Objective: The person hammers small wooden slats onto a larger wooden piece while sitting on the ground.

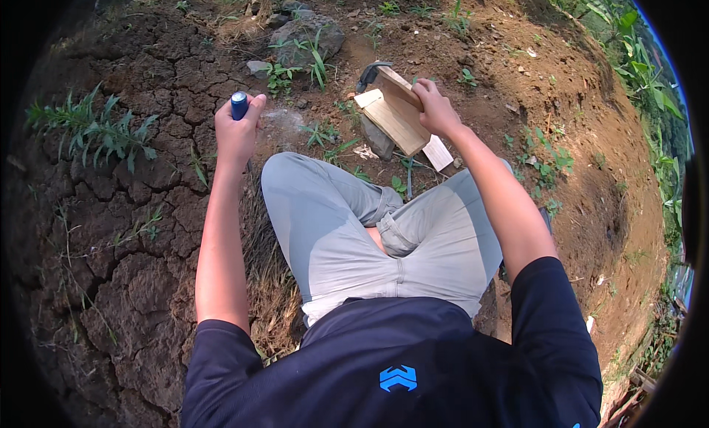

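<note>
My left hand [236, 136] is closed round a blue handle [239, 105] with a pale round end, held upright above the cracked soil. The tool's working end is mostly hidden, so its kind cannot be told. My right hand [437, 114] grips the edge of a tilted wooden board [399, 87] beyond my crossed legs. Against it, at an angle, lies a second light wooden board [397, 121]; whether the two are joined I cannot tell. At the tilted board's far end is a dark curved object [369, 75]. A smaller pale wood piece [437, 154] lies just below.
A grey stone [378, 138] sits partly under the boards. Farther off is a larger rock [306, 41] among weeds. Cracked dry soil [140, 228] with a leafy plant [92, 131] spreads on the left. Brown earth [509, 73] rises on the right toward greenery.
</note>
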Available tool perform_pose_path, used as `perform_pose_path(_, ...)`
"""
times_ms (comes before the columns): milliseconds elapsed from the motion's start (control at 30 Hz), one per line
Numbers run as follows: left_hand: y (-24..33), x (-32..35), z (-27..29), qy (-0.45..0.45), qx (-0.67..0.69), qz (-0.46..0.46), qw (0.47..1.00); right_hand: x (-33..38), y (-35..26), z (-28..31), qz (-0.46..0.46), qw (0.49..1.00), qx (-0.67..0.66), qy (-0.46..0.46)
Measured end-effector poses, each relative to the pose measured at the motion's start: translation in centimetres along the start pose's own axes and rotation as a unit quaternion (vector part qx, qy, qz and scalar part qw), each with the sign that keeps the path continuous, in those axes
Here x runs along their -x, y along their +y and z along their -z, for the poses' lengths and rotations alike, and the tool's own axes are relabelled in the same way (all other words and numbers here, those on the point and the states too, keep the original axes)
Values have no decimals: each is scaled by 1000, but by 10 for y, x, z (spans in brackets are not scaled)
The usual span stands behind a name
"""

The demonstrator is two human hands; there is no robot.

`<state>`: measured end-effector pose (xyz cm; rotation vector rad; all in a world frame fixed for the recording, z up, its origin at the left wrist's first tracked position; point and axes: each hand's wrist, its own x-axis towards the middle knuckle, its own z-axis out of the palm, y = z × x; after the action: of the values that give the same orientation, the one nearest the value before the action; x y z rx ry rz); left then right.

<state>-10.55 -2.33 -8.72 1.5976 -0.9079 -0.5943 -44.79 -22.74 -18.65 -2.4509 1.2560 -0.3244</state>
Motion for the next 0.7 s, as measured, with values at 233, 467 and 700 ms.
perform_pose_path(233,-1,-1,38,52,10,-5,999,7,44,-10,-6,1000,-26,-15)
perform_pose_path(467,-1,-4,41,44,12,-26,999,5,41,-3,-9,994,-109,-9)
perform_pose_path(700,-6,-27,-5,-68,-86,26,994,-24,47,-3,53,991,-121,-28)
